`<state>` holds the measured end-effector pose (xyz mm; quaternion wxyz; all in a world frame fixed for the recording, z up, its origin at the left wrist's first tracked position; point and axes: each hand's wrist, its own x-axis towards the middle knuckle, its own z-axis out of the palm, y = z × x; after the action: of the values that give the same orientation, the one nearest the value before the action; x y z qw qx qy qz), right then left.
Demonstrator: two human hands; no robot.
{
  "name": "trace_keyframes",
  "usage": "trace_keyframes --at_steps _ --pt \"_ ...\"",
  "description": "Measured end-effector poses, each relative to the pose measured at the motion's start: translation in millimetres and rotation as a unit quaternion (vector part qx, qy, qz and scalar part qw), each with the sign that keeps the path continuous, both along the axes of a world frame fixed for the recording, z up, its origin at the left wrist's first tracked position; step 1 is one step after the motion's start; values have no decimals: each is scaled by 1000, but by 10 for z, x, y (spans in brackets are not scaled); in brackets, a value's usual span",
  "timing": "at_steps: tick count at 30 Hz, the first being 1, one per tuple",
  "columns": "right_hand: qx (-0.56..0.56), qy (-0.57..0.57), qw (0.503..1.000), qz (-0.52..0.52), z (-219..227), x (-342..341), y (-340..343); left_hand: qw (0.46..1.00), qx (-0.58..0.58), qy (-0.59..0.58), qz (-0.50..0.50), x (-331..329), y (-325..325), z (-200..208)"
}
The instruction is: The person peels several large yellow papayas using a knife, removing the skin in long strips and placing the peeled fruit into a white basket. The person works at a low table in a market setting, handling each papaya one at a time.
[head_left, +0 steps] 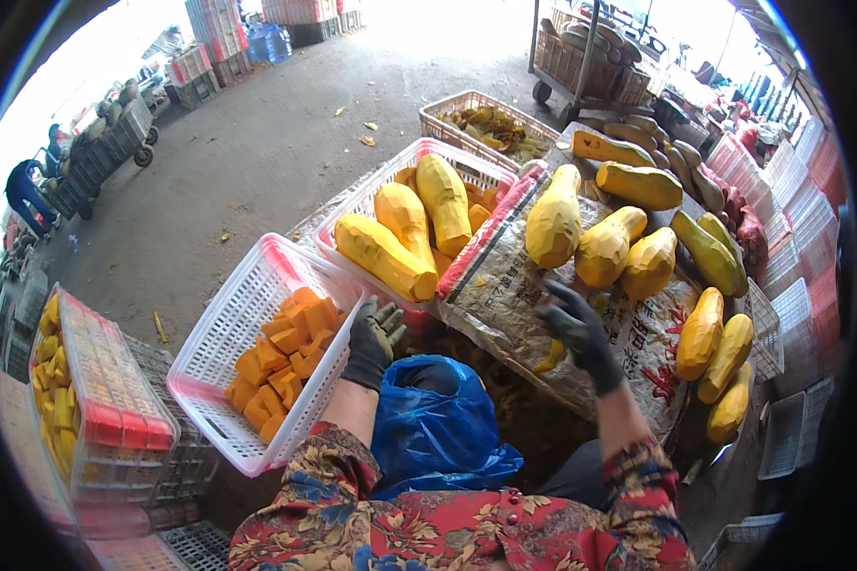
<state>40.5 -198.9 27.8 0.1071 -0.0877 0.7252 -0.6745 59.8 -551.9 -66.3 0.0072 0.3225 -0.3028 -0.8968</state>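
My left hand (375,341), in a dark glove with a worn palm, is held beside the right rim of a white-and-pink crate (260,276). Its fingers are apart and hold nothing. Chunks of orange squash (283,354) lie in that crate. My right hand (581,333), also gloved, hovers over a sack-covered surface (505,271) with its fingers stretched out and nothing visible in them. Just beside it is a strip of yellow peel (549,357). The nearest peeled squash (607,249) to it lies farther back, among several others.
Another crate (343,214) holds whole peeled squashes (386,257). Behind it stands a basket of peelings (490,128). Unpeeled squashes (709,252) lie to the right. A blue plastic bag (438,419) covers my lap. Stacked crates (124,409) flank me; a loaded cart (590,71) stands behind.
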Motion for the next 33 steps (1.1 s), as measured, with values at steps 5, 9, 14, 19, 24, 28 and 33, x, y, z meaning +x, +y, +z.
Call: trace_keyframes --at_steps 5,9,14,19,24,28,33 --pt "78 10 991 111 -500 -937 -1579 1000 30 0 -6 -253 -18 -604" --pt "339 113 924 135 -842 -1329 -2200 992 -32 102 -73 -343 -20 -782" --pt "425 -2 883 200 -802 -1554 -2513 952 -202 192 -123 -362 26 -538" --pt "403 -51 891 202 -695 -1589 -2499 955 -151 209 -144 -553 11 -129" --pt "268 -125 933 205 -595 -1552 -2560 924 -250 258 -133 -550 87 245" --pt "181 -144 952 198 -459 -1458 -2729 912 -313 218 -152 -717 -238 268" --pt "-33 -210 951 223 -546 -1389 -2713 981 73 137 -120 -886 -688 -236"
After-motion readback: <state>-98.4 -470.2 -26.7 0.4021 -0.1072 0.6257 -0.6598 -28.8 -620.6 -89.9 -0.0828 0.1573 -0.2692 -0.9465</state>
